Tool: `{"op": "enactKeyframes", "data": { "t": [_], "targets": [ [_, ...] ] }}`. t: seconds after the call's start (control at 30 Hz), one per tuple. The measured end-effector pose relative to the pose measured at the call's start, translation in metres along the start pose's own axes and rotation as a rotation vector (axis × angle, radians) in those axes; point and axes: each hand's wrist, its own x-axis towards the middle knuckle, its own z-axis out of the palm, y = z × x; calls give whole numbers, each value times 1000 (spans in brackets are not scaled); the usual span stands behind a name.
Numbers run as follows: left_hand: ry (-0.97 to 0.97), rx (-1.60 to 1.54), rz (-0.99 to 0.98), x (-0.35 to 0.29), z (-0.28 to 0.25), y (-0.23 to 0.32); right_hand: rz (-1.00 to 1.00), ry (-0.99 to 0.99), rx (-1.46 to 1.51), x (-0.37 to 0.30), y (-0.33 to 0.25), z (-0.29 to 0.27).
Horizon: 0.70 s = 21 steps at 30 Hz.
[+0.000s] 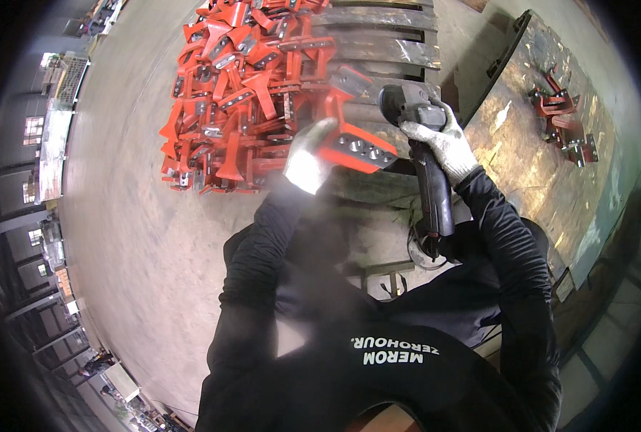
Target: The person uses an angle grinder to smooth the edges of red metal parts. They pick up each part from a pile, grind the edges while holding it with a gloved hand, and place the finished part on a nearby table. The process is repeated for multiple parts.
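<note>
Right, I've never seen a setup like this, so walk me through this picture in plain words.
There is no robot here. The picture comes from a wide fisheye camera on a person's head, looking down, which is why straight edges bend near the rim. Dark sleeves lead up to two gloved hands. The left hand holds a red metal part with a row of holes. The right hand grips a dark angle grinder. Ahead and to the left is a heap of similar red parts, with wooden slats beside it. On the right, a worn worktop bears a few more red pieces.
</note>
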Motion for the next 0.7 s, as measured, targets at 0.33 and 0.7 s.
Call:
{"op": "enactKeyframes", "data": {
  "t": [0.33, 0.7],
  "targets": [
    [90, -424, -355, 4, 46, -11, -476, 112, -799, -10, -1, 17],
    [145, -440, -389, 0, 60, -7, -743, 71, -986, -5, 8, 15]
  ]
}}
